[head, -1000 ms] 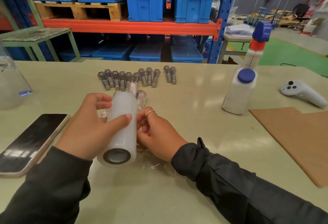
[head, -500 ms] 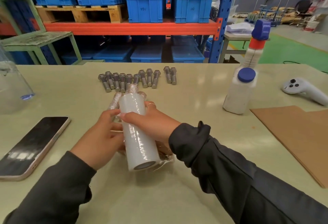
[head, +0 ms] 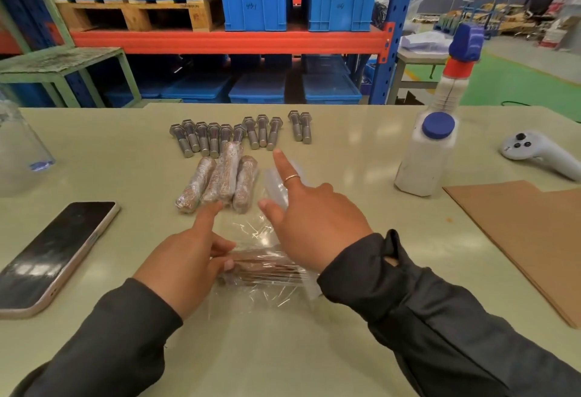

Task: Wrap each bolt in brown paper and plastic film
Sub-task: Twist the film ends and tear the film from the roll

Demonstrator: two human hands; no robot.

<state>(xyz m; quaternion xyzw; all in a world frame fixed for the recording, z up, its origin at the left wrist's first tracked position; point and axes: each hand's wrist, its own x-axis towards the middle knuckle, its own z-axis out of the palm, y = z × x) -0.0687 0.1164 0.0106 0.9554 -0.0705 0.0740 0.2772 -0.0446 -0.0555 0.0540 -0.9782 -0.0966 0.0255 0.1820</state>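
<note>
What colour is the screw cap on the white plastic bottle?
Blue: the round screw cap on the white plastic bottle, head view.
</note>
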